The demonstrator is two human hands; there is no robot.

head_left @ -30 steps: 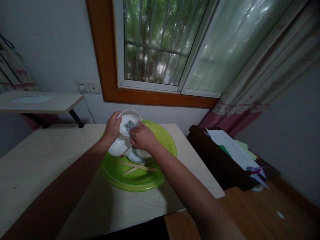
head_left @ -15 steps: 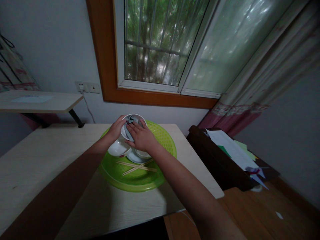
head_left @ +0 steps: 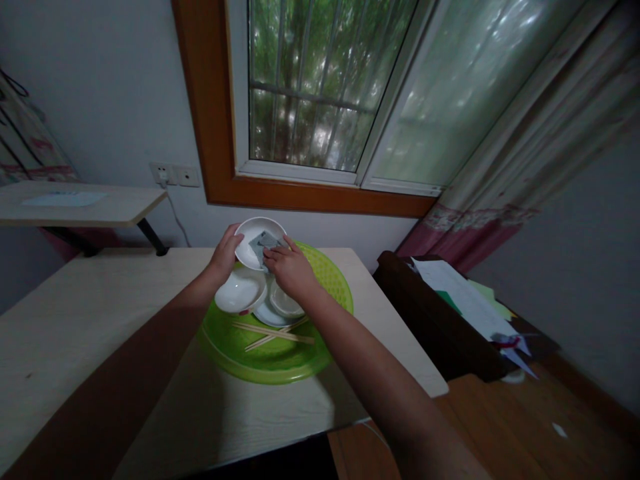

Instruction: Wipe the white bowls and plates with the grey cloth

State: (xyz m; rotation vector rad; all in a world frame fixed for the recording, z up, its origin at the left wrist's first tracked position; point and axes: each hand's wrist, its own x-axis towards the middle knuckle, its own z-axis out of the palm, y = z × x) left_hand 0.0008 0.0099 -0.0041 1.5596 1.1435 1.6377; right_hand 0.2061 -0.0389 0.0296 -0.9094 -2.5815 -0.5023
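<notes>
My left hand (head_left: 225,255) grips the left rim of a white bowl (head_left: 249,235), thumb over the edge, and holds it tilted toward me above the tray. Fingers of my right hand (head_left: 291,268) press a grey cloth (head_left: 261,244) against the inside of this bowl. Below, a second white bowl (head_left: 240,291) and a third white bowl (head_left: 285,301) rest on a round green tray (head_left: 270,373). A pale plate (head_left: 270,316) shows partly under the third bowl. In front of them, wooden chopsticks (head_left: 275,332) lie crossed on the tray.
The tray stands on a light wooden table (head_left: 125,300) against the wall below a window (head_left: 320,87). At the left is a raised shelf (head_left: 115,207) with a paper on it. Beyond the table's right edge, a dark piece of furniture (head_left: 425,320) bears papers (head_left: 465,300).
The held bowl has turned so its inside faces me more, and my left hand has shifted slightly left. My right hand has moved the cloth toward the bowl's lower right.
</notes>
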